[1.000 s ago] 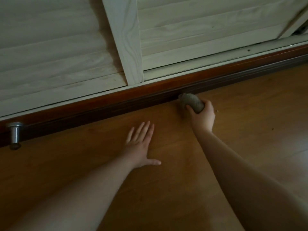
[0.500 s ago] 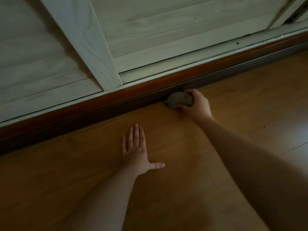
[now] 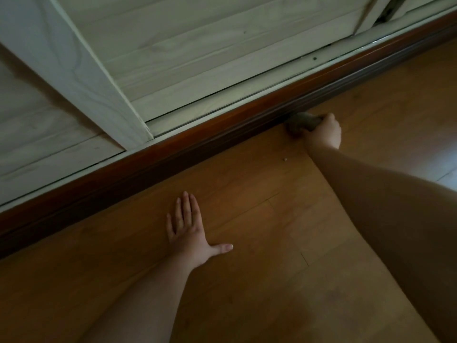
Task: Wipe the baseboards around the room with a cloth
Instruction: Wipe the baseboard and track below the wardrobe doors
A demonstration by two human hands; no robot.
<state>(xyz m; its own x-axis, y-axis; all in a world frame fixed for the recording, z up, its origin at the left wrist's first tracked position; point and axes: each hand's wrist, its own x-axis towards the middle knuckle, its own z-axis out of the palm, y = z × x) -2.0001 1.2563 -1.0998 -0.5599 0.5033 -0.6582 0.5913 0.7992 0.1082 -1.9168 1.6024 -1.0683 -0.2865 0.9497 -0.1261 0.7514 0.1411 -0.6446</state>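
Observation:
A dark reddish-brown baseboard (image 3: 188, 144) runs diagonally from lower left to upper right, between the pale wooden sliding doors and the floor. My right hand (image 3: 322, 133) grips a bunched grey cloth (image 3: 300, 123) and holds it against the foot of the baseboard, right of centre. My left hand (image 3: 190, 231) lies flat on the floor with straight fingers and the thumb spread out, well short of the baseboard. Most of the cloth is hidden by my fingers.
Pale wooden sliding doors (image 3: 222, 53) with an upright frame post (image 3: 81, 78) stand above the baseboard. The orange-brown wooden floor (image 3: 259, 219) fills the lower half. A small crumb (image 3: 285, 159) lies on the floor near my right forearm.
My right hand has slid the cloth to the right along the baseboard. The view has shifted right too, so the metal door stopper at the left is gone from sight. My left hand stays flat.

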